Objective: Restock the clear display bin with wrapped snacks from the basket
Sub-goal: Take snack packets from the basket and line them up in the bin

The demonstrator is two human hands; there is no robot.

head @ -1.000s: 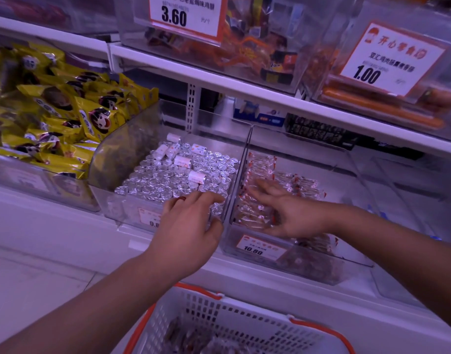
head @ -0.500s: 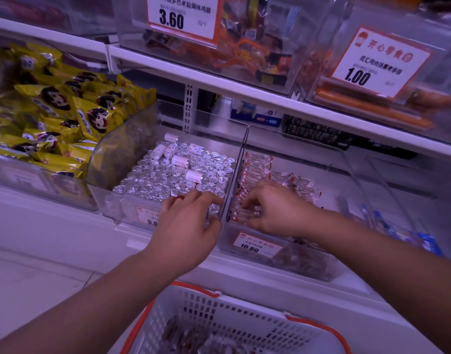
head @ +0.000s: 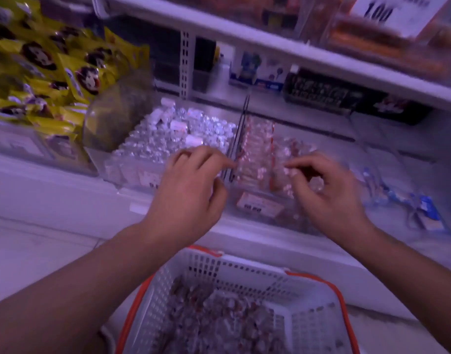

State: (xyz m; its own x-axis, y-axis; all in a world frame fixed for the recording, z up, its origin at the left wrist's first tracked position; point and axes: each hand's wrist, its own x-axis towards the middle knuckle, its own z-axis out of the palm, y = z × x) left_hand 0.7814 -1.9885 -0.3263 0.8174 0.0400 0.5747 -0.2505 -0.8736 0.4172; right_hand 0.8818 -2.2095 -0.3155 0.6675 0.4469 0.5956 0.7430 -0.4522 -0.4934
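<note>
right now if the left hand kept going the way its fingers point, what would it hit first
Probably the clear divider wall between the two bins. The left hand has its fingers aimed right and forward at it, with the wrapped snacks just beyond. The frame is blurred, so depth is uncertain.

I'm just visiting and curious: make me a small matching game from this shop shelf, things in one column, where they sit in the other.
Things:
1. yellow packets
2. silver foil sweets
3. basket
4. price card "1.00"

Places:
A. upper shelf, right
B. below both hands
C. far left bin
D. bin left of the one with clear-wrapped snacks

Pairs: 1-C, 2-D, 3-B, 4-A
</note>
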